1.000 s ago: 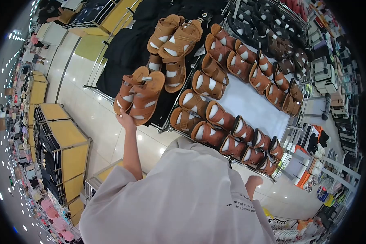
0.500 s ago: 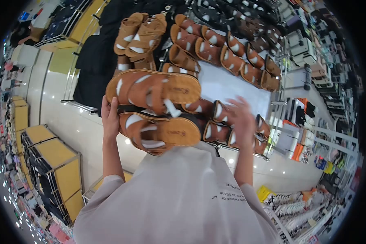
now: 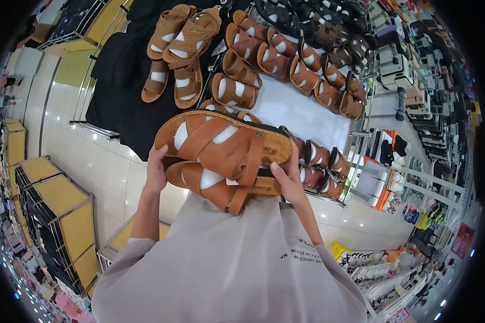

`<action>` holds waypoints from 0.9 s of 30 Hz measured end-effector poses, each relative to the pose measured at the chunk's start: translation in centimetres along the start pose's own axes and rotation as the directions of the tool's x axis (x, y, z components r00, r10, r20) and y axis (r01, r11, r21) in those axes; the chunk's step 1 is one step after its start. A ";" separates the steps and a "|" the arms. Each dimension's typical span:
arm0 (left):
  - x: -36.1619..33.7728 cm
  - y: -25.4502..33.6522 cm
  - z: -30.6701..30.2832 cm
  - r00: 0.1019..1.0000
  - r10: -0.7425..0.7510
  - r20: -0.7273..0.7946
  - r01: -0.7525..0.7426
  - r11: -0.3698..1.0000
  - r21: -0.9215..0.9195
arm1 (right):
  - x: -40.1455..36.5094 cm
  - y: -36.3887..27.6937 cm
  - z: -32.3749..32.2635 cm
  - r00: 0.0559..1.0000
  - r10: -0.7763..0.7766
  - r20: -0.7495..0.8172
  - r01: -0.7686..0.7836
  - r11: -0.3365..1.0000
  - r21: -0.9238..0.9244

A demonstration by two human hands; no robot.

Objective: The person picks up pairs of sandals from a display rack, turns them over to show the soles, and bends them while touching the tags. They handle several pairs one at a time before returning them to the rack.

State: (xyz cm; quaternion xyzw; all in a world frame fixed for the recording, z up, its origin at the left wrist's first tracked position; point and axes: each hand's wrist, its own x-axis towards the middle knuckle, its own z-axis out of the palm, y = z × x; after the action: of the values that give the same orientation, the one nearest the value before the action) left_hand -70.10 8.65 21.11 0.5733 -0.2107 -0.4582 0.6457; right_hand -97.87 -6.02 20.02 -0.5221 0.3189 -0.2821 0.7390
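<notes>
Held in front of my chest is a pair of brown sandals (image 3: 216, 148) with crossed straps, tan footbeds and white stuffing under the straps. The upper sandal overlaps the lower one (image 3: 213, 185). My left hand (image 3: 156, 168) is closed around their toe ends at the left. At the heel ends, my right hand (image 3: 289, 180) grips the pair, its thumb on the upper sandal's heel edge and its other fingers hidden behind. A heel strap (image 3: 248, 177) hangs down across the lower sandal.
Beyond the pair, a white display table (image 3: 307, 121) bears rows of brown sandals (image 3: 277, 62) and black sandals (image 3: 323, 21). Tan sandals (image 3: 191, 37) lie on black cloth (image 3: 118, 81). Yellow-topped stands (image 3: 59, 210) are at the left, shelves of bags (image 3: 396, 70) at the right.
My right hand has come in from the right and closed on the heel ends. The sandals have moved slightly right and closer together, one now overlapping the other.
</notes>
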 end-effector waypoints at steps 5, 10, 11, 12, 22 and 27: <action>-0.6 2.9 0.1 0.973 -0.198 0.119 0.221 0.945 -0.240 | -0.3 -0.5 0.5 0.983 -0.162 -0.090 0.148 0.979 -0.141; -1.1 2.8 1.2 0.978 -0.127 0.168 0.153 0.976 -0.155 | -0.9 -2.6 1.0 0.896 -0.436 -0.086 0.380 0.853 -0.357; -0.8 2.8 1.5 0.948 -0.020 0.318 0.099 0.967 -0.236 | -0.8 -2.8 1.0 0.857 -0.515 -0.023 0.474 0.805 -0.357; -0.6 3.5 2.1 0.917 0.038 0.397 0.075 0.961 -0.265 | -0.7 -3.0 1.0 0.807 -0.589 0.041 0.564 0.748 -0.350; 0.7 6.3 4.5 0.482 0.696 0.532 -0.545 0.714 -0.440 | -4.1 -7.4 -2.6 0.914 -0.270 0.302 0.367 0.867 -0.337; 1.4 8.9 3.2 0.182 0.751 0.634 -0.680 0.562 -0.471 | -3.4 -7.5 0.6 0.630 -0.685 0.365 0.754 0.651 -0.080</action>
State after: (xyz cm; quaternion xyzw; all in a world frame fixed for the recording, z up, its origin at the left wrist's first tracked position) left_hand -68.89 5.00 29.84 0.1149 -0.6930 -0.3106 0.6404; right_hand -100.25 -5.31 27.86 -0.7227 -0.0050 -0.4337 0.5382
